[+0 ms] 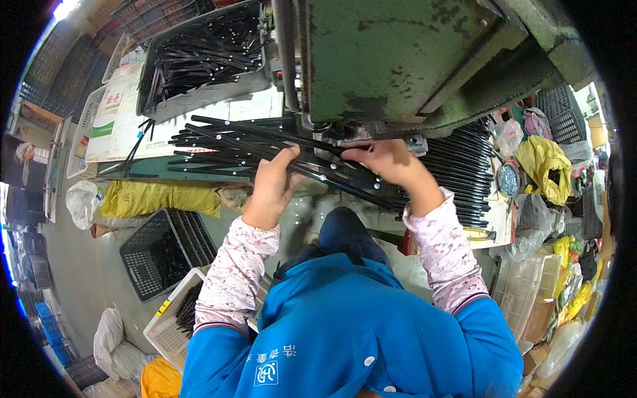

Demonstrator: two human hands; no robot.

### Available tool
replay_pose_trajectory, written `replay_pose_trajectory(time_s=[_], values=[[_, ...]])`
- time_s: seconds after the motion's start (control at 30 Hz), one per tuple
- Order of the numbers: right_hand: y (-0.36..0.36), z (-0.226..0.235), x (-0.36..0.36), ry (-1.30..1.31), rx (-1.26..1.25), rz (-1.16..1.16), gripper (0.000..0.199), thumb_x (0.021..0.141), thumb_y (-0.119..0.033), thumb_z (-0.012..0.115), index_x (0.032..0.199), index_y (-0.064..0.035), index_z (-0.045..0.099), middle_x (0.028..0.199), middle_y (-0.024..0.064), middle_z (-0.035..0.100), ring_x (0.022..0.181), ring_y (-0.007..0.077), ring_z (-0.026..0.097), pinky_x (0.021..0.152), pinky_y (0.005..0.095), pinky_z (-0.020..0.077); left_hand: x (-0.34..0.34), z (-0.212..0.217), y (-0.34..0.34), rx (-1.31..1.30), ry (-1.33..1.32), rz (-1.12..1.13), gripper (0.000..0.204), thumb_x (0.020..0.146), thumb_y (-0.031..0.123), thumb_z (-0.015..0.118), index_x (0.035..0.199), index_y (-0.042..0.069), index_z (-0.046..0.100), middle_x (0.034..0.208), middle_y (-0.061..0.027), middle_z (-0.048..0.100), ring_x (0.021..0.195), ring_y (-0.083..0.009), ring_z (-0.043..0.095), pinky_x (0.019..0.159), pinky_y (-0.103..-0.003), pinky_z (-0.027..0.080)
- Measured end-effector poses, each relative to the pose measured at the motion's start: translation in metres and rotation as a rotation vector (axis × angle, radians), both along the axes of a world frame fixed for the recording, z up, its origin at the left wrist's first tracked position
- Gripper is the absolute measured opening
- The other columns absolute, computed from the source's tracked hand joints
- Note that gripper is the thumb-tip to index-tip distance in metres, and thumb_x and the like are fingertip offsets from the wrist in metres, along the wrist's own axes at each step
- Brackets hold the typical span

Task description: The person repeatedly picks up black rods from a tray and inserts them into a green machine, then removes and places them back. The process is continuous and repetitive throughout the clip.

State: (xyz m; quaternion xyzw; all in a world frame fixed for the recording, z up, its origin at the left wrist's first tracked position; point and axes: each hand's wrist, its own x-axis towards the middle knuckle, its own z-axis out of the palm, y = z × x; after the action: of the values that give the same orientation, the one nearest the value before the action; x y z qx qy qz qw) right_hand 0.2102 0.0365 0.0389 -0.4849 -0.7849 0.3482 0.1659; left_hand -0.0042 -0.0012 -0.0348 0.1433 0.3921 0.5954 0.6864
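both hands (332,176) grip black metal strips (318,166).

Rod pile (225,142) left of press (398,60), tray (199,56) behind, crate (159,252) below.

right fingers (361,154) hidden behind black strips (332,174)

black metal strips (252,142), green machine (398,53) — floral sleeves (232,272), blue vest (345,331)
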Motion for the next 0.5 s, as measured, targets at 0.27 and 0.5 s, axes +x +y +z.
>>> replay_pose_trajectory(time_s=[0.27, 0.5], values=[[0.076, -0.201, 0.073, -0.588, 0.980, 0.075, 0.021, 0.086, -0.015, 0.060, 0.100, -0.0006, 0.063, 0.095, 0.0142, 0.065, 0.085, 0.0305, 0.062, 0.073, 0.0383, 0.0486, 0.020, 0.007, 0.004, 0.051, 0.177, 0.052, 0.012, 0.085, 0.013, 0.062, 0.087, 0.002, 0.064, 0.070, -0.0016, 0.060, 0.050, -0.0085, 0.048, 0.038, -0.022, 0.030], [0.068, -0.198, 0.045, -0.580, 0.298, -0.218, 0.038, 0.092, -0.026, 0.051, 0.127, -0.0137, 0.055, 0.124, 0.0150, 0.058, 0.113, 0.0316, 0.055, 0.090, 0.0432, 0.0466, -0.003, -0.001, 0.013, 0.046, 0.185, 0.052, 0.021, 0.088, 0.024, 0.066, 0.086, 0.004, 0.060, 0.070, -0.0016, 0.060, 0.050, -0.0087, 0.050, 0.041, -0.021, 0.036]])
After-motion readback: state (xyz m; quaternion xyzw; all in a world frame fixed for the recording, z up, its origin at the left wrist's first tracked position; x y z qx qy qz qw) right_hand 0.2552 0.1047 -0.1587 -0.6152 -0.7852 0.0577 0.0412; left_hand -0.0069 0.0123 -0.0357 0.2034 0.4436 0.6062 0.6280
